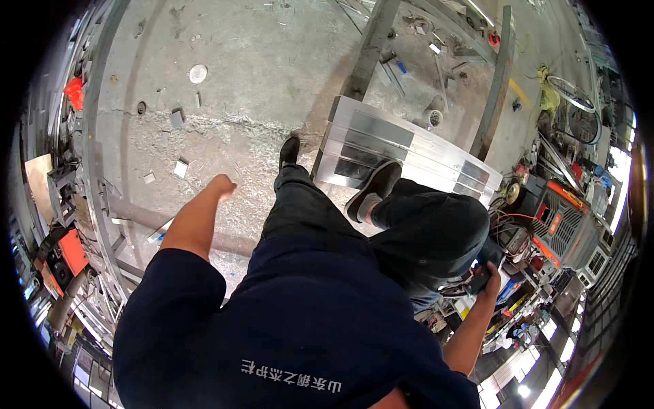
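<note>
My left hand (pixel 222 186) hangs over the concrete floor to the left of my legs. Its fingers look loosely curled, and nothing shows in them. Beside my right thigh, my right hand (pixel 490 281) is closed around a dark handheld object (pixel 481 271), partly covered by my fingers and leg; its exact kind cannot be made out. A long silver metal panel (pixel 436 160) with shiny recessed strips lies in front of me to the right. My right shoe (pixel 381 184) is over its near left end, while my left shoe (pixel 289 151) is on the floor.
Steel beams (pixel 373 51) run ahead of me, with another beam (pixel 496 88) farther right. An orange and grey machine (pixel 560 221) stands at the right among cables and tools. Metal scraps (pixel 180 168) dot the floor. A steel frame (pixel 92 136) stands at the left.
</note>
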`<state>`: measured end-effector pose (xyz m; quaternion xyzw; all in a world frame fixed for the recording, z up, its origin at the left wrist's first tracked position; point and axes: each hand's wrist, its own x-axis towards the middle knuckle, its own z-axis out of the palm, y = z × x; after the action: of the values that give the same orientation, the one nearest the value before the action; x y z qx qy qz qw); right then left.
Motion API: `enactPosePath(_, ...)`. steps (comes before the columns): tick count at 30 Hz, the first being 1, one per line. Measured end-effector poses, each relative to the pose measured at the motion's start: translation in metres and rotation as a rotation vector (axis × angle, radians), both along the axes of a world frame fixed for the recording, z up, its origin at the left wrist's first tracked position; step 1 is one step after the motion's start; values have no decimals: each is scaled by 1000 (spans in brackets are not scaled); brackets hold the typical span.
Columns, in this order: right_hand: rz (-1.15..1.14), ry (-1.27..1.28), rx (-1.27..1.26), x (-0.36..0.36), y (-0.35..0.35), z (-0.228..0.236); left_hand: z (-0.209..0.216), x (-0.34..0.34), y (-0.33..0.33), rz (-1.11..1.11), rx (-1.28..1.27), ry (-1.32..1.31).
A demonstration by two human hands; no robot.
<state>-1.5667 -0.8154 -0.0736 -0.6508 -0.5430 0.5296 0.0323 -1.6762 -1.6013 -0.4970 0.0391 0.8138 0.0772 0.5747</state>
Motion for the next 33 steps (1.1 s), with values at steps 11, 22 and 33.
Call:
enactPosePath(11, 1175, -181, 420, -219, -35, 23, 101, -84, 177, 883, 457, 168)
enactPosePath(22, 2178, -580, 359, -221, -262, -58, 220, -99, 368, 1634, 734, -1281)
enactPosePath(33, 2362, -420, 306, -192, -271, -117, 169, -49, 383, 1986, 572, -1153)
